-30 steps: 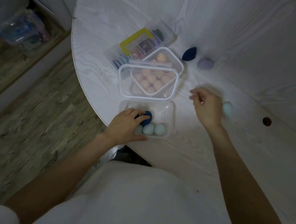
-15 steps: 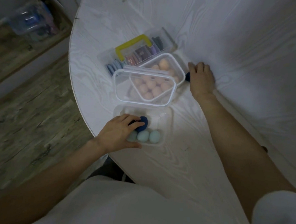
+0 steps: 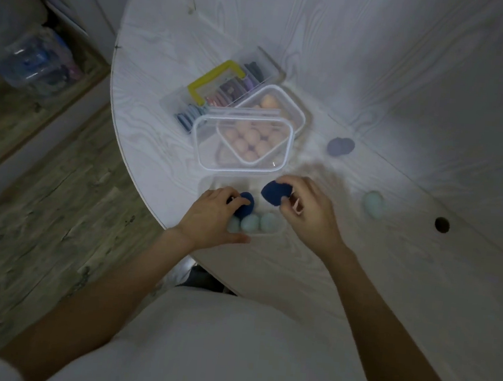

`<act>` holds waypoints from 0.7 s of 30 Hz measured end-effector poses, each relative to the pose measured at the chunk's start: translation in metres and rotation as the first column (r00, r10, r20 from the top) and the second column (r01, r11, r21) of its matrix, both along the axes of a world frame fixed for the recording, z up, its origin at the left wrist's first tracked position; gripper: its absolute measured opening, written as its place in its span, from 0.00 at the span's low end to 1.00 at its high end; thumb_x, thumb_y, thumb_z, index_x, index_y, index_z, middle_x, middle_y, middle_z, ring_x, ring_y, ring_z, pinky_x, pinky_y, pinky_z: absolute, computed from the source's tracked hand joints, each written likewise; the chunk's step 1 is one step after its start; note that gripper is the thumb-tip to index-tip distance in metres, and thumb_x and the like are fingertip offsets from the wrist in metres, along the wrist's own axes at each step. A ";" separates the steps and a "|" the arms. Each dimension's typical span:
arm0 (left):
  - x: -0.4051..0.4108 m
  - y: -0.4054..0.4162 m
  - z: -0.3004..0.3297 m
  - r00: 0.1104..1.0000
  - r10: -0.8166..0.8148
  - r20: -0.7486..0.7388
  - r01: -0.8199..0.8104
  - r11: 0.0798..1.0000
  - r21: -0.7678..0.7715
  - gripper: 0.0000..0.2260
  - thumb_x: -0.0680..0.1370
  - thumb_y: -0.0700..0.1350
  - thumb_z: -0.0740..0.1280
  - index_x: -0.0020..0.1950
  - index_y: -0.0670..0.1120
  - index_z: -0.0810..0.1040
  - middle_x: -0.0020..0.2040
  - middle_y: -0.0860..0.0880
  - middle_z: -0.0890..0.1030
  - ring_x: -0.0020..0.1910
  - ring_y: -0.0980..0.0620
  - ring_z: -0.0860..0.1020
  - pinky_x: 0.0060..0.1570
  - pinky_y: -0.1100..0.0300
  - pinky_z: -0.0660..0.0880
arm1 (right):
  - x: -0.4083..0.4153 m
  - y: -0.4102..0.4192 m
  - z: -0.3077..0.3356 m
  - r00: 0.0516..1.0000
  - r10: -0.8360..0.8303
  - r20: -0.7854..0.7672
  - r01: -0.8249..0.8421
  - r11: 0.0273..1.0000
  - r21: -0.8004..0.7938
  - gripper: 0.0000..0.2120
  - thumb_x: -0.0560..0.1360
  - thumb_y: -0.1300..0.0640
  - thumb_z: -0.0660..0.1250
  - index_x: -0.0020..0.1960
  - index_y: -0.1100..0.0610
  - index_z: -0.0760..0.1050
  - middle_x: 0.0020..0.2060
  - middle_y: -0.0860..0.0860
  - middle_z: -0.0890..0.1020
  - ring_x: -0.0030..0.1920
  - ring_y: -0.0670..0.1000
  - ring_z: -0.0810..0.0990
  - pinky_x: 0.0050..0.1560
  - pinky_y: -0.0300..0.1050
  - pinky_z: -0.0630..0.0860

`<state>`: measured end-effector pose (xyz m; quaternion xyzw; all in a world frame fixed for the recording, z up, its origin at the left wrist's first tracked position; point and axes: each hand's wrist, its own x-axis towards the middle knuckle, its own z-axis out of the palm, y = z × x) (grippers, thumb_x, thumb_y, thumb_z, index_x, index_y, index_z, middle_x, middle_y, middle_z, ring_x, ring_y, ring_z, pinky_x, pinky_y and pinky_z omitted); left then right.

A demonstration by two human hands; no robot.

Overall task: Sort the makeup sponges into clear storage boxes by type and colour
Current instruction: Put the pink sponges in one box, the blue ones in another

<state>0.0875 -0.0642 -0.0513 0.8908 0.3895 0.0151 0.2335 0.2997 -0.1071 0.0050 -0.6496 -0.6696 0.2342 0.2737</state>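
Note:
A small clear box (image 3: 275, 234) near the table's front edge holds pale mint sponges (image 3: 251, 222) and a dark blue sponge (image 3: 246, 205). My left hand (image 3: 210, 217) rests on that box, its fingers curled on the dark blue sponge inside. My right hand (image 3: 306, 211) pinches a second dark blue sponge (image 3: 275, 192) just above the box's right half. Behind stands a clear box (image 3: 297, 115) of peach sponges (image 3: 250, 141) with a clear lid (image 3: 205, 143) over it. A lilac sponge (image 3: 340, 145) and a mint sponge (image 3: 372, 203) lie loose on the table.
A flat clear case (image 3: 172, 106) with a yellow handle (image 3: 211, 80), holding coloured puffs, sits at the back left. The white table (image 3: 408, 82) has a round hole (image 3: 441, 225) at the right. Its curved edge drops to a wooden floor (image 3: 42, 216) on the left.
My right hand reached back to the loose dark blue sponge, picked it up and carried it forward over the front box. My left hand stayed on the box.

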 end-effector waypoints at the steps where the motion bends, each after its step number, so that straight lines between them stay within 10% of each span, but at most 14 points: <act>1: 0.000 0.003 0.001 1.000 -0.013 -0.025 0.012 1.000 -0.017 0.37 0.66 0.69 0.66 0.67 0.46 0.71 0.59 0.46 0.73 0.53 0.47 0.73 0.55 0.56 0.68 | -0.006 0.001 -0.004 0.994 0.063 0.086 -0.063 0.998 0.003 0.15 0.70 0.66 0.65 0.55 0.57 0.75 0.48 0.52 0.78 0.38 0.44 0.73 0.38 0.37 0.72; 6: 0.003 0.010 0.011 0.996 0.071 0.048 -0.063 0.985 -0.158 0.26 0.75 0.61 0.56 0.67 0.46 0.71 0.63 0.47 0.72 0.54 0.47 0.75 0.54 0.57 0.69 | -0.023 0.010 -0.024 0.870 0.245 0.428 -0.159 0.961 -0.226 0.12 0.69 0.67 0.66 0.52 0.59 0.76 0.48 0.58 0.78 0.34 0.61 0.78 0.30 0.48 0.72; 14: 0.011 0.018 0.004 0.995 0.094 0.028 -0.092 0.993 -0.077 0.14 0.76 0.45 0.67 0.61 0.45 0.76 0.56 0.45 0.79 0.47 0.44 0.79 0.43 0.54 0.74 | -0.040 0.022 -0.024 0.740 0.212 0.639 -0.107 0.974 -0.200 0.19 0.46 0.64 0.81 0.32 0.56 0.75 0.25 0.52 0.75 0.16 0.53 0.69 0.22 0.34 0.54; 21: 0.005 0.014 -0.003 0.997 0.068 0.042 -0.069 0.997 0.018 0.11 0.74 0.46 0.69 0.56 0.46 0.79 0.49 0.46 0.82 0.42 0.45 0.80 0.39 0.55 0.74 | -0.038 0.028 -0.026 0.756 0.183 0.628 -0.039 0.971 -0.237 0.10 0.70 0.62 0.69 0.50 0.58 0.74 0.41 0.55 0.79 0.34 0.57 0.79 0.29 0.42 0.63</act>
